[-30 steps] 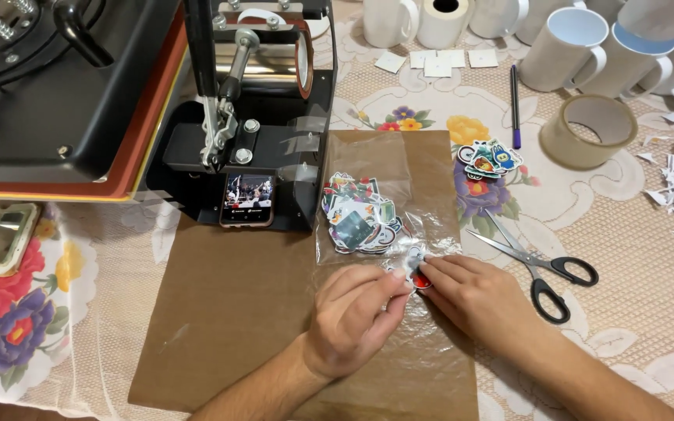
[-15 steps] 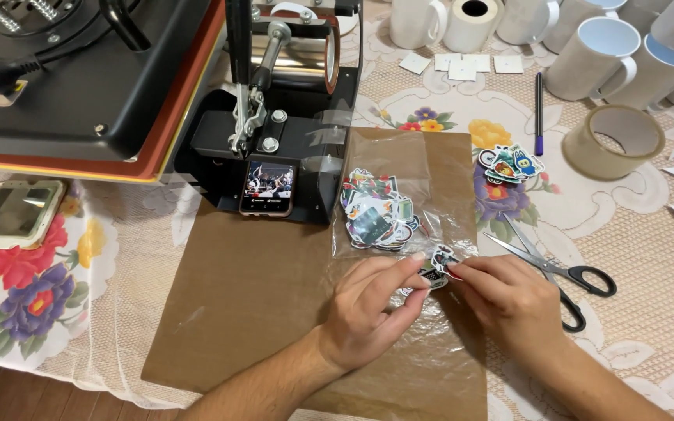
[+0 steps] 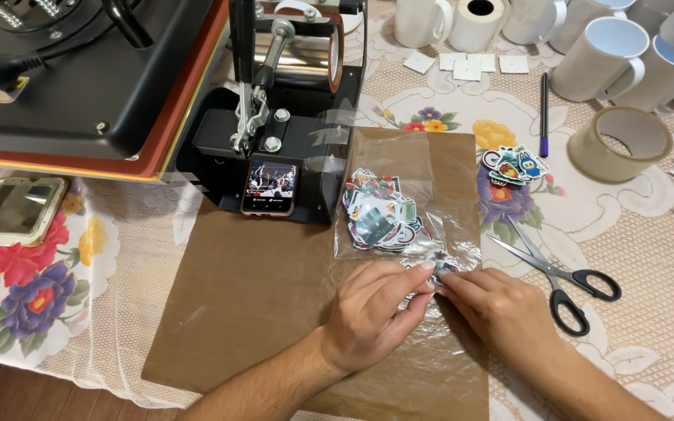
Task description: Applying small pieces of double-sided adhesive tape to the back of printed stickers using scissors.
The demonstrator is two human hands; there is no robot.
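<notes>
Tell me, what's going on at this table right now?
A person sits at a lace-covered table, with both hands meeting over a clear plastic bag of colourful stickers on a brown sheet. The left hand and right hand pinch a small sticker between their fingertips at the bag's near end. Scissors lie beside the right hand, a tape roll and white mugs sit farther back, and a phone leans on a black press.
</notes>
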